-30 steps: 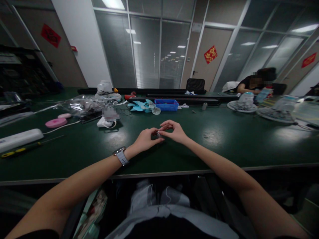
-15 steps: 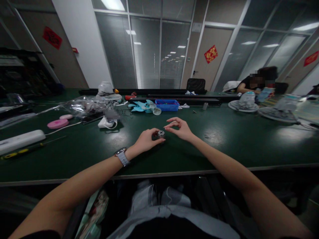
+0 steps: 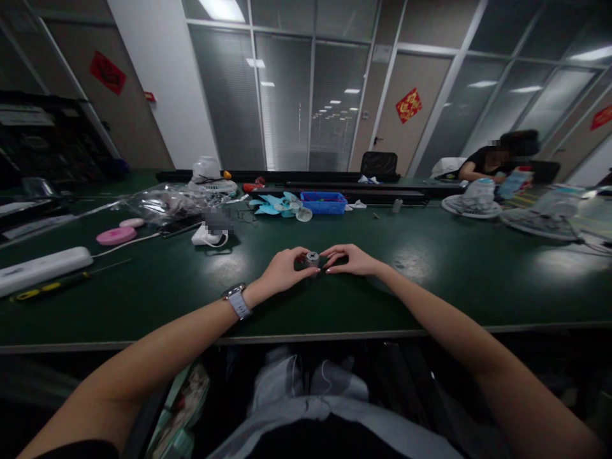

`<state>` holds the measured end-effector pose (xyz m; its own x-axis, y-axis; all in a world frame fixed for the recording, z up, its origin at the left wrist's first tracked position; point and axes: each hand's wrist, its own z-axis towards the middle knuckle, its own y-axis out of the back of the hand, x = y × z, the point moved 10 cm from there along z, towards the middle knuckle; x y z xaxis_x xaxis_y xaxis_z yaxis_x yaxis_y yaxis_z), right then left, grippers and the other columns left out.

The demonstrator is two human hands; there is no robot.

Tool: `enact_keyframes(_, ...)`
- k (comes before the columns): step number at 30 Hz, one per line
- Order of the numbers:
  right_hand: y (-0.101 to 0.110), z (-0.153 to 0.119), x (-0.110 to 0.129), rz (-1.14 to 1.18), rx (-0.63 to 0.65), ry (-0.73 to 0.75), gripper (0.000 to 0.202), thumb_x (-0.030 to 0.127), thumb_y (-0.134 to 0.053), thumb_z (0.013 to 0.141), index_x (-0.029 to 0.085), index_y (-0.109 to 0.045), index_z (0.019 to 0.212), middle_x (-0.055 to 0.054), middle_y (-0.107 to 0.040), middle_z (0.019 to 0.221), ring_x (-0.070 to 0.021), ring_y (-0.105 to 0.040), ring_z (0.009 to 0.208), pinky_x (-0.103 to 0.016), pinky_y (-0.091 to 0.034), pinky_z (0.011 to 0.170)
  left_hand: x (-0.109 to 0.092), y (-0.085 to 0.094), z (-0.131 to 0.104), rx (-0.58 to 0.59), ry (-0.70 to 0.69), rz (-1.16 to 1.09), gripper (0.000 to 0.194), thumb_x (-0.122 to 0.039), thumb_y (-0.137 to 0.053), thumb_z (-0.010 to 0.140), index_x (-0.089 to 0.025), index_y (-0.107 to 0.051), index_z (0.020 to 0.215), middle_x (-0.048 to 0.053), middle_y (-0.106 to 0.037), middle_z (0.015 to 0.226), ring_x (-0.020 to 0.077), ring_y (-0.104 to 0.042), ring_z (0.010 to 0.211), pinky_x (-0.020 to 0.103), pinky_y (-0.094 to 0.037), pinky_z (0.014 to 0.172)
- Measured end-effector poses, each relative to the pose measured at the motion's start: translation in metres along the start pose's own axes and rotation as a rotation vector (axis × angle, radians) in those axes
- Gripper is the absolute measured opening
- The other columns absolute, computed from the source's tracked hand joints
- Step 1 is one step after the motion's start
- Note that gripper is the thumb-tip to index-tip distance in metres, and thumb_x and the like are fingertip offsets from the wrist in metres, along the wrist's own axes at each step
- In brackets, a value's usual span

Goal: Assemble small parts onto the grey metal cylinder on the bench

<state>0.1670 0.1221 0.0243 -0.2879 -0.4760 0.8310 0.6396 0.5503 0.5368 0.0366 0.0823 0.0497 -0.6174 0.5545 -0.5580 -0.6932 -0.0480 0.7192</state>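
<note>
A small round metal part [image 3: 312, 257] stands upright on the green table [image 3: 268, 312], with a dark mark in the middle of its top. My left hand [image 3: 285, 270] has its thumb and fingers wrapped round the part's left side. Close to its right side is my right hand [image 3: 352, 261], thumb and fingers apart in a curve, holding nothing that I can see. A grey-strapped watch is on my left wrist.
Behind my hands are a blue basket [image 3: 323, 203], light-blue fan blades [image 3: 278, 204] and a small metal cylinder [image 3: 396, 205]. A white adapter [image 3: 209, 236], power strip [image 3: 45, 269] and screwdriver [image 3: 50, 287] lie left. A person [image 3: 485, 162] sits at the back right.
My right hand has come down and its fingers now sit beside the metal part, at its right. My left hand has kept its hold. The whole view has shifted slightly.
</note>
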Motion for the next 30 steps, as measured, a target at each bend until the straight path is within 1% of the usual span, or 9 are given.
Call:
enact_keyframes(3, 0.005, 0.001, 0.008, -0.036, -0.078, 0.032, 0.055, 0.031, -0.076, 0.068, 0.014, -0.059, 0.117, -0.008, -0.074, 0.090, -0.0213, -0.070, 0.090, -0.043, -0.048, 0.094, -0.001, 0.001, 0.000, -0.003, 0.001, 0.002, 0.040, -0.048, -0.066, 0.074, -0.021, -0.064, 0.105, 0.005, -0.071, 0.096, 0.0211, -0.065, 0.086, 0.031, -0.050, 0.073)
enact_keyframes(7, 0.021, -0.002, 0.039, -0.073, -0.346, 0.169, 0.049, 0.031, -0.073, 0.072, 0.018, -0.057, 0.117, -0.005, -0.075, 0.088, -0.0221, -0.070, 0.093, -0.047, -0.043, 0.100, -0.002, 0.000, -0.001, 0.005, -0.001, -0.032, 0.041, -0.049, -0.066, 0.075, -0.021, -0.064, 0.105, 0.005, -0.071, 0.096, 0.0204, -0.065, 0.085, 0.030, -0.051, 0.073)
enact_keyframes(9, 0.021, -0.003, 0.052, -0.058, -0.430, 0.220, 0.046, 0.032, -0.071, 0.075, 0.019, -0.057, 0.116, -0.005, -0.075, 0.091, -0.0220, -0.069, 0.095, -0.046, -0.044, 0.099, -0.001, -0.001, -0.001, 0.012, -0.007, -0.033, 0.041, -0.049, -0.065, 0.075, -0.021, -0.064, 0.105, 0.005, -0.071, 0.096, 0.0202, -0.065, 0.085, 0.030, -0.051, 0.073)
enact_keyframes(12, 0.010, 0.001, 0.062, -0.037, -0.432, 0.253, 0.042, 0.031, -0.069, 0.076, 0.020, -0.057, 0.115, -0.005, -0.074, 0.092, -0.0215, -0.070, 0.094, -0.042, -0.048, 0.095, 0.000, 0.000, -0.001, 0.000, -0.014, -0.002, 0.043, -0.050, -0.066, 0.075, -0.021, -0.064, 0.107, 0.005, -0.070, 0.094, 0.0203, -0.065, 0.084, 0.030, -0.051, 0.072)
enact_keyframes(15, 0.001, 0.006, 0.064, -0.025, -0.404, 0.261, 0.038, 0.029, -0.068, 0.077, 0.020, -0.058, 0.113, -0.005, -0.074, 0.092, -0.0210, -0.070, 0.093, -0.040, -0.050, 0.093, 0.001, 0.000, -0.001, -0.002, -0.018, 0.022, 0.046, -0.050, -0.065, 0.075, -0.021, -0.063, 0.111, 0.006, -0.070, 0.094, 0.0204, -0.065, 0.083, 0.030, -0.051, 0.072)
enact_keyframes(21, 0.009, 0.003, 0.063, 0.021, -0.500, 0.261, 0.035, 0.033, -0.069, 0.076, 0.019, -0.057, 0.106, -0.005, -0.074, 0.090, -0.0211, -0.071, 0.089, -0.039, -0.053, 0.087, 0.000, 0.001, -0.001, -0.007, -0.007, 0.016, 0.045, -0.051, -0.065, 0.075, -0.020, -0.064, 0.106, 0.006, -0.070, 0.093, 0.0203, -0.066, 0.082, 0.030, -0.051, 0.071)
enact_keyframes(26, -0.001, 0.007, 0.065, 0.021, -0.404, 0.269, 0.035, 0.032, -0.070, 0.076, 0.018, -0.059, 0.106, -0.005, -0.073, 0.090, -0.0204, -0.070, 0.089, -0.038, -0.052, 0.089, 0.000, 0.000, 0.000, -0.013, -0.016, -0.004, 0.044, -0.049, -0.067, 0.074, -0.019, -0.063, 0.106, 0.006, -0.070, 0.092, 0.0202, -0.066, 0.082, 0.030, -0.051, 0.071)
enact_keyframes(28, -0.002, 0.008, 0.063, 0.007, -0.399, 0.257, 0.037, 0.033, -0.071, 0.074, 0.019, -0.059, 0.106, -0.005, -0.073, 0.089, -0.0201, -0.070, 0.088, -0.037, -0.052, 0.088, 0.000, -0.001, 0.000, -0.005, -0.013, -0.008, 0.043, -0.050, -0.066, 0.075, -0.020, -0.063, 0.105, 0.005, -0.070, 0.092, 0.0202, -0.065, 0.082, 0.030, -0.051, 0.072)
enact_keyframes(30, 0.001, 0.008, 0.060, -0.018, -0.427, 0.236, 0.041, 0.034, -0.073, 0.072, 0.018, -0.059, 0.107, -0.004, -0.073, 0.084, -0.0197, -0.070, 0.083, -0.037, -0.052, 0.086, 0.001, -0.002, 0.000, 0.005, -0.011, -0.017, 0.042, -0.050, -0.066, 0.075, -0.020, -0.063, 0.105, 0.005, -0.070, 0.094, 0.0202, -0.065, 0.083, 0.031, -0.051, 0.073)
